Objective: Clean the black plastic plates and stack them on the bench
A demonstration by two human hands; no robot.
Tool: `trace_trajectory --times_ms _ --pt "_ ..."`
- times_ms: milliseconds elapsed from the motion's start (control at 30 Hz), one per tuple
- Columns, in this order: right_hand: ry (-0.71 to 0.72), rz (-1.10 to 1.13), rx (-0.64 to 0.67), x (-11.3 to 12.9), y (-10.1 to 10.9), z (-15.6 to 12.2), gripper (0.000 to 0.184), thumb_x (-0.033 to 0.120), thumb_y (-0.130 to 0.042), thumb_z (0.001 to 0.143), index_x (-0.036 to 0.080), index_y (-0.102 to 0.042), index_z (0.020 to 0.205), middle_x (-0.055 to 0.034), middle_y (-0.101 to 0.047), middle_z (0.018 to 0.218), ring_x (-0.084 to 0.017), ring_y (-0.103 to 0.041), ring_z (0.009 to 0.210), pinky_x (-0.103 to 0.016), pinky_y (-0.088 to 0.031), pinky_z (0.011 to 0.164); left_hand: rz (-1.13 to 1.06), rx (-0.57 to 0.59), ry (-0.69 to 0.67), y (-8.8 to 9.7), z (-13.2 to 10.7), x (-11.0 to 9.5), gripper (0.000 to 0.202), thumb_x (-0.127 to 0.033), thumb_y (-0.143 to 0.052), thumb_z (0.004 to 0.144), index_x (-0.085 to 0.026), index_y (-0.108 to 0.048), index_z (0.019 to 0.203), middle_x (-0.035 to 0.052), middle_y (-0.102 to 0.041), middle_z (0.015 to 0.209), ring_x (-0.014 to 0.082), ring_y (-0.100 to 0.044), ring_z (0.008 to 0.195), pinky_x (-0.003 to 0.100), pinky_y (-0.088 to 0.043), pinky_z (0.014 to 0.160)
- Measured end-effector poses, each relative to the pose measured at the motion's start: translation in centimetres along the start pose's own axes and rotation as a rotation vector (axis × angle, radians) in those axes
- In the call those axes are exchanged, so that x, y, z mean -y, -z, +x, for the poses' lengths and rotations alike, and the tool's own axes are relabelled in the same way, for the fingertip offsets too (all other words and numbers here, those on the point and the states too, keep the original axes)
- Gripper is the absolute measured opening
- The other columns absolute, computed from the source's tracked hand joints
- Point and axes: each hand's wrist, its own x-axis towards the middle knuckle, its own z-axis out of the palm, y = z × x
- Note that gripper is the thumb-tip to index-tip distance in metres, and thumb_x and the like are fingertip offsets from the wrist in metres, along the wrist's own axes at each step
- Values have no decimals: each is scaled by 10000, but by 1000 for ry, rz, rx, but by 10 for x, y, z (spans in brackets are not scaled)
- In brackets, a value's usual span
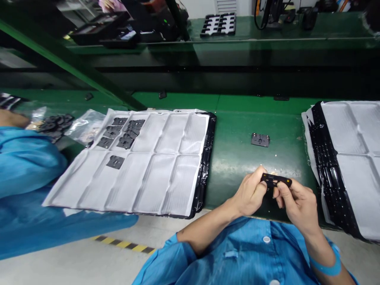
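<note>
Between my two hands, near the table's front edge, is a small black plastic plate [276,180] with cut-outs and tiny yellow spots. The fingers of my left hand [251,192] pinch its left end. My right hand [299,202] grips the other end, its thumb pressed against the lower edge. Just beyond my hands, a similar dark plate [260,139] lies flat on the green table [231,166]. Small pale specks are scattered around it.
To the left, a stack of trays under a white sheet [133,182] carries several dark plates [115,162]. Another tray stack [353,170] stands at right. A co-worker's blue sleeve [26,162] is at far left, beside a clear plastic bag [87,126]. A green post [74,63] slants across.
</note>
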Motion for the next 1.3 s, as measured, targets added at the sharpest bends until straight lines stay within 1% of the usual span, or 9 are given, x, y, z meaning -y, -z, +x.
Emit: trace_trajectory --times_ms 133,267,400,467,567,700,1000,1133,1300 --pt "-68 45 -13 -1 3 1 399 389 -604 1106 208 -648 752 51 -577 522 -96 -538 413 -206 -435 472 59 58 -26 11 -2 -1 122 -163 -484 947 -237 -426 870 -33 -507 761 150 -465 672 291 -380 672" --pt "-122 86 -41 -1 4 2 422 421 -596 1109 203 -641 750 50 -580 513 -92 -537 407 -201 -435 472 91 -56 -68 18 -2 2 142 -224 -508 1043 -195 -625 968 15 -618 841 164 -567 759 305 -454 772" --pt "-132 86 -37 -1 1 2 424 435 -604 1102 201 -641 751 46 -585 514 -92 -539 406 -197 -437 463 -56 -129 -68 9 3 3 193 -245 -550 1036 -170 -716 1102 83 -700 1045 193 -647 922 312 -504 852" --pt "-120 66 -50 0 0 2 426 432 -598 1104 202 -640 748 48 -580 507 -90 -537 401 -191 -437 457 -170 -145 -35 2 8 3 181 -212 -555 1002 -164 -720 1061 83 -705 1050 189 -662 925 301 -516 843" --pt "-89 23 -64 3 -1 2 418 409 -589 1106 205 -641 745 49 -581 503 -89 -543 397 -185 -445 458 -302 -162 42 -6 14 4 124 -200 -566 971 -161 -680 941 41 -686 902 152 -636 784 273 -509 766" --pt "-42 -27 -65 7 -2 1 400 378 -590 1104 208 -642 745 56 -570 489 -90 -531 381 -188 -446 450 -351 -178 74 -8 16 3 105 -236 -615 948 -162 -651 883 18 -662 842 129 -597 717 249 -489 701" --pt "-115 47 -42 3 -3 0 411 417 -601 1100 205 -643 750 47 -588 504 -92 -548 391 -186 -445 445 -381 -151 58 -3 9 2 281 -428 -656 1013 -157 -672 942 21 -635 885 99 -566 662 237 -470 634" --pt "-127 54 -53 2 -4 -1 421 431 -612 1095 201 -643 743 44 -589 502 -92 -549 386 -189 -446 443 -415 -130 54 -3 7 4 275 -429 -710 987 -156 -676 985 26 -645 904 96 -574 670 227 -466 622" --pt "-113 23 -46 5 -6 -1 430 437 -603 1098 206 -641 737 45 -581 492 -97 -540 376 -198 -447 434 -409 -164 84 -5 8 6 296 -439 -678 1008 -153 -662 935 20 -649 858 87 -564 636 228 -460 618"
